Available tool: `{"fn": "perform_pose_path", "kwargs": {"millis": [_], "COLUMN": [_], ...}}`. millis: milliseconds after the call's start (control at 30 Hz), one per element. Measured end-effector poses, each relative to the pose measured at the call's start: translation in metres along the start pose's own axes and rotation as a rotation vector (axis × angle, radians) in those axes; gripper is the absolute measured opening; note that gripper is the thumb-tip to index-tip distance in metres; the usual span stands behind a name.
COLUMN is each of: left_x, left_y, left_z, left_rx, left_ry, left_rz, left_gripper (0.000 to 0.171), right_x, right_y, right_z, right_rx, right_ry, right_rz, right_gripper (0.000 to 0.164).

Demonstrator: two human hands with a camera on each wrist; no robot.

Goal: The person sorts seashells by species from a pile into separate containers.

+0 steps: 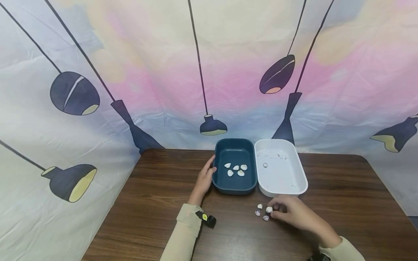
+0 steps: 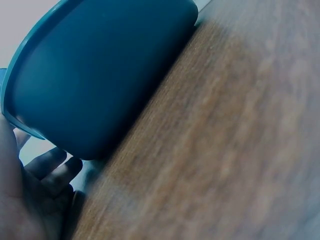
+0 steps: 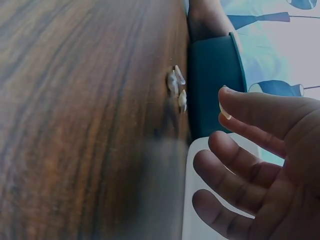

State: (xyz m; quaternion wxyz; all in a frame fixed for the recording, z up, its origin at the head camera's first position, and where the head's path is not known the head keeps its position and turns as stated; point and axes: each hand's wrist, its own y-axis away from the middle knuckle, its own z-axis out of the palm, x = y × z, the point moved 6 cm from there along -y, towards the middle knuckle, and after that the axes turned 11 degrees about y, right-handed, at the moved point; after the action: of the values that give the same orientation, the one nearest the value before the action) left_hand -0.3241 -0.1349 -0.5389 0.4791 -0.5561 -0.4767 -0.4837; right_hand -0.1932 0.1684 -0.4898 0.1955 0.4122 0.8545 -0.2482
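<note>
My right hand point(image 1: 295, 212) pinches a small white seashell point(image 1: 269, 209) between thumb and forefinger, low over the table in front of the white tray point(image 1: 302, 181). In the right wrist view only the pale edge of that shell shows, and the other fingers curve loosely. Beside it lie three loose shells, one white point(image 1: 259, 206) and two purplish point(image 1: 266, 218). My left hand point(image 1: 204, 179) holds the left side of the dark teal tray point(image 1: 235, 191), its thumb at the rim. Several white shells point(image 1: 240, 173) lie spread out inside the teal tray.
The two trays stand side by side at the back of the brown wooden table point(image 1: 156, 206). One small shell point(image 1: 265, 165) and some tiny fragments point(image 1: 282, 156) lie in the white tray. Behind the table hangs a cloth point(image 1: 163, 72) printed with lamps.
</note>
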Motion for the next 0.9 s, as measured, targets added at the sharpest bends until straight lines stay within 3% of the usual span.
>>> {"fn": "perform_pose_path", "kwargs": {"millis": [267, 567, 900], "left_x": [0.000, -0.001, -0.002], "left_y": [-0.001, -0.002, -0.001], "left_z": [0.001, 0.000, 0.000], "left_rx": [-0.002, 0.003, 0.004], "left_ry": [0.004, 0.007, -0.002], "left_rz": [0.005, -0.006, -0.006], "left_gripper": [0.056, 0.055, 0.056], "right_x": [-0.005, -0.011, 0.001], "right_y": [-0.003, -0.011, -0.023], "right_z": [-0.010, -0.034, -0.054], "right_rx": [-0.025, 0.036, 0.072], "right_ry": [-0.039, -0.012, -0.011], "right_rz": [0.024, -0.036, -0.016], "right_gripper": [0.013, 0.017, 0.017]}}
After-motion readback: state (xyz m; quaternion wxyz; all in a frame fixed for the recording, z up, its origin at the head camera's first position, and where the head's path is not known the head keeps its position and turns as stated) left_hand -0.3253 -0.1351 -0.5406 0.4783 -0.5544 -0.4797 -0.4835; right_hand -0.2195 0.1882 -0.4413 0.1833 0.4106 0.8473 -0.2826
